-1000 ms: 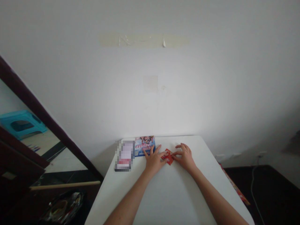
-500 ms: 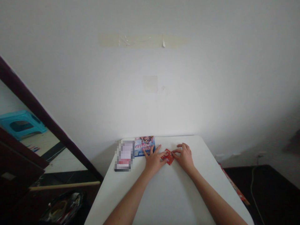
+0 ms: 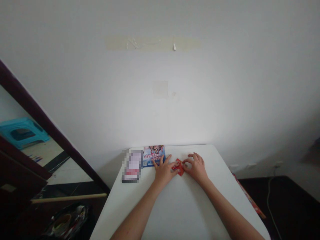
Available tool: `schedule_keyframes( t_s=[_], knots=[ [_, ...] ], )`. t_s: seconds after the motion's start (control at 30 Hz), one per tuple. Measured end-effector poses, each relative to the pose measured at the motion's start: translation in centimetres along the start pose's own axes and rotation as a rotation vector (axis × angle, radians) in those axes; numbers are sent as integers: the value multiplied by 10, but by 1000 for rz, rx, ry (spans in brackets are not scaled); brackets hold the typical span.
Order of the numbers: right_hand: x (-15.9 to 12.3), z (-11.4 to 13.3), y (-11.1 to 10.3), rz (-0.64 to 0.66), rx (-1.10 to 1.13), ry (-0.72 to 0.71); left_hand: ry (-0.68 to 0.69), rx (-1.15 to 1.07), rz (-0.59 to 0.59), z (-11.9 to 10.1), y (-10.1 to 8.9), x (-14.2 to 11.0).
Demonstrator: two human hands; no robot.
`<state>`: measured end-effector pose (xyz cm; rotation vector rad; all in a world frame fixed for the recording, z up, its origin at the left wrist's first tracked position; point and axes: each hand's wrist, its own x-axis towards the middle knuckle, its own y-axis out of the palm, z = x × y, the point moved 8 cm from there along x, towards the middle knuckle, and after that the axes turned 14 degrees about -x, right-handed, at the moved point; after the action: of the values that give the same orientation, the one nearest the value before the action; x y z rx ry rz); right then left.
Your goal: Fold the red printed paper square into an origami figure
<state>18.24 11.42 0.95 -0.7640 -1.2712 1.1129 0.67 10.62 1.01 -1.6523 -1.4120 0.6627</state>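
Note:
A small piece of folded red paper [image 3: 179,170] with pale print lies near the far end of the white table [image 3: 175,206]. My left hand [image 3: 163,170] holds its left side down with thumb and index finger, the other fingers spread towards a blue printed booklet [image 3: 151,156]. At the paper's right edge, my right hand [image 3: 196,168] pinches with thumb and index finger, its remaining fingers curled loosely above the table. Parts of the paper are hidden under my fingertips.
A pixelated phone-like slab [image 3: 133,166] lies left of the booklet. Behind the table stands a white wall [image 3: 225,83] with tape marks. On the left are a dark-framed mirror [image 3: 50,123] reflecting a blue stool, and a bin [image 3: 67,221] on the floor.
My right fingers have shifted very slightly left, and the red paper's right edge now looks flatter and narrower. My left hand has stayed in place.

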Motion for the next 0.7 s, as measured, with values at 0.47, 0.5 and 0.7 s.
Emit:
schedule_keyframes(
  t_s=[0.47,0.5,0.7],
  knots=[
    [-6,4,3,60,-21,-84,-16,-14,-16,-2,-3,-1],
    [-6,4,3,63,-19,-90,-20,-13,-14,-2,-3,-1],
    [-8,5,2,96,-1,-118,-6,-12,-30,-1,-2,-1]
  ],
)
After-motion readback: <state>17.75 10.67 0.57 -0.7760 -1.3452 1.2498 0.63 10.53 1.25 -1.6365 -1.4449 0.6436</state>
